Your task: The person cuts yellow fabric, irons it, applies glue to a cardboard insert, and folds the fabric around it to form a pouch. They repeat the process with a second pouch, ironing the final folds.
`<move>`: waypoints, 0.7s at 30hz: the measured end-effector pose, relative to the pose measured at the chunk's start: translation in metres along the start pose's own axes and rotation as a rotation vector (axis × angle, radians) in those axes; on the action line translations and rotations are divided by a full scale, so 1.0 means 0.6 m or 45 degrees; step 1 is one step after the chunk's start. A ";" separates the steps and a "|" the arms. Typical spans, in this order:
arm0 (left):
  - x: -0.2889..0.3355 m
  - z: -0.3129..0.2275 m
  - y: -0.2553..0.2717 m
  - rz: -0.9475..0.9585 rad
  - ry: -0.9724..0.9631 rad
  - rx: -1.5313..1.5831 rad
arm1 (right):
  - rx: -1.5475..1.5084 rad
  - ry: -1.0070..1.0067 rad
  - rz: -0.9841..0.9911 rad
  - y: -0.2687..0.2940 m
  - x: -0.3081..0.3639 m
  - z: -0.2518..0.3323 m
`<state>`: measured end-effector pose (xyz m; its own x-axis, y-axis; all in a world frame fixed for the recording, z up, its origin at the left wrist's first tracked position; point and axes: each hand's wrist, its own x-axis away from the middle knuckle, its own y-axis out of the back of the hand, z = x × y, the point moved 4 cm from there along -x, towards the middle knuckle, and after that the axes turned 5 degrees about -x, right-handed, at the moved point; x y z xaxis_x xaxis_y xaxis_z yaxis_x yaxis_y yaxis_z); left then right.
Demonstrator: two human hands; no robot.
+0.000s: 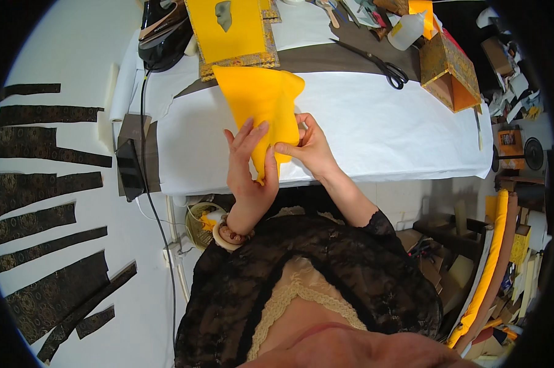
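A bright yellow piece of cloth (261,92) is held up over the white-covered table, its wide end spreading away from me and its narrow end hanging toward me. My left hand (249,162) grips the lower left part, with the thumb against the cloth and the fingers stretched along its face. On the right side, my right hand (312,146) pinches the cloth between thumb and bent fingers, close to the left thumb. Some of the right fingertips are hidden behind the fabric.
Black scissors (390,70) lie at the far right, beside a patterned open box (445,70) and a white squeeze bottle (406,32). A yellow panel (225,43) and a black iron (165,46) stand at the far left. A cable (144,116) crosses the table's left end near a phone (129,170).
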<state>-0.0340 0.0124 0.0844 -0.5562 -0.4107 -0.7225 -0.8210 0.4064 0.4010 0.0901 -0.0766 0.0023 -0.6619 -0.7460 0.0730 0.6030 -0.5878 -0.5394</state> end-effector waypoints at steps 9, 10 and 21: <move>-0.013 -0.017 0.004 0.132 -0.117 -0.239 | 0.058 -0.029 0.050 0.018 -0.011 -0.021; -0.013 -0.017 0.004 0.169 -0.157 -0.283 | 0.080 -0.017 0.056 0.023 -0.015 -0.015; -0.014 -0.021 0.002 0.165 -0.112 -0.312 | -0.243 0.106 -0.175 0.016 -0.082 0.050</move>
<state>-0.0318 0.0060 0.0980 -0.6541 -0.2916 -0.6980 -0.7563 0.2369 0.6098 0.1417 -0.0549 0.0184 -0.7709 -0.6303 0.0918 0.4148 -0.6062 -0.6786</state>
